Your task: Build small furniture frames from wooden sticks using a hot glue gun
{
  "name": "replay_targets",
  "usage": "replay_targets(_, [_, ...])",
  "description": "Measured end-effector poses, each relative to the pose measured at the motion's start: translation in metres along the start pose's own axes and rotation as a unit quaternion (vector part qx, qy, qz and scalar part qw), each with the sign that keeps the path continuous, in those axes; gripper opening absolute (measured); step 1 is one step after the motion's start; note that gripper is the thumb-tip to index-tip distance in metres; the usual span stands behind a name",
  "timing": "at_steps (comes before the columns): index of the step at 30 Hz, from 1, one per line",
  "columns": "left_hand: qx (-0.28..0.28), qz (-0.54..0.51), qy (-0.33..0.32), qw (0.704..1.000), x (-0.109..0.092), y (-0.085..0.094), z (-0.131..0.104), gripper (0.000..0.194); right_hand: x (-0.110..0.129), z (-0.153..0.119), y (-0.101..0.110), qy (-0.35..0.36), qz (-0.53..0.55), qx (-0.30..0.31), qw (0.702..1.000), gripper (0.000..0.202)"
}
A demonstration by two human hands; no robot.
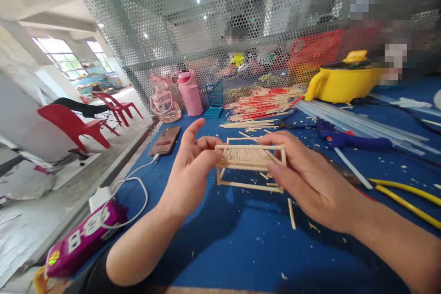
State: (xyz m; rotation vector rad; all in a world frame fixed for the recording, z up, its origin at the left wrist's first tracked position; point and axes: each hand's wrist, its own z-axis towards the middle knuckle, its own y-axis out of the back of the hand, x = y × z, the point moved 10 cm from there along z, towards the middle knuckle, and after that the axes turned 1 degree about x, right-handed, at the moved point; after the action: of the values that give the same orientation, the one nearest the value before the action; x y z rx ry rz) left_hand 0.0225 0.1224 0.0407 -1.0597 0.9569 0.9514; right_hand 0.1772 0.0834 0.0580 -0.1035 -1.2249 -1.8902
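A small box-shaped frame of thin wooden sticks (246,165) is held above the blue table, with a row of sticks laid side by side across its inside. My left hand (195,165) pinches the frame's left end between thumb and a curled finger, the index finger raised. My right hand (303,174) grips the right end, thumb in front and fingers behind. A loose stick (291,213) lies on the table below my right hand.
Behind the frame lies a stick pile (262,105). Right: blue glue gun (344,139), yellow-handled pliers (406,195), yellow pot (344,82). Left: phone (166,140), purple power strip (86,234), pink bottle (190,94). A perforated metal screen (193,18) stands behind; people show beyond it.
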Motion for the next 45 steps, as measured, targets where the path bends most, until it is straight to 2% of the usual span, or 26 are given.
replay_targets(8, [-0.006, 0.009, 0.008, 1.000, 0.0021, 0.0004, 0.0013, 0.063, 0.0038, 0.0010, -0.0025, 0.010, 0.002, 0.008, 1.000, 0.027])
replay_targets(15, [-0.018, 0.017, -0.012, 1.000, -0.0001, -0.0001, 0.0016, 0.066, 0.0033, 0.0005, -0.0020, 0.006, -0.010, 0.007, 1.000, 0.027])
replay_targets(26, [-0.025, -0.001, -0.040, 0.999, 0.0018, 0.0029, -0.0028, 0.059, 0.0016, 0.0004, -0.0014, 0.005, -0.009, -0.003, 1.000, 0.029])
replay_targets(36, [-0.023, -0.004, -0.020, 1.000, 0.0054, 0.0048, -0.0063, 0.050, 0.0025, 0.0009, -0.0029, 0.002, -0.010, 0.007, 1.000, 0.027])
replay_targets(45, [-0.026, 0.014, -0.025, 0.999, 0.0061, 0.0042, -0.0049, 0.051, 0.0045, 0.0000, -0.0034, 0.002, -0.009, 0.013, 1.000, 0.027])
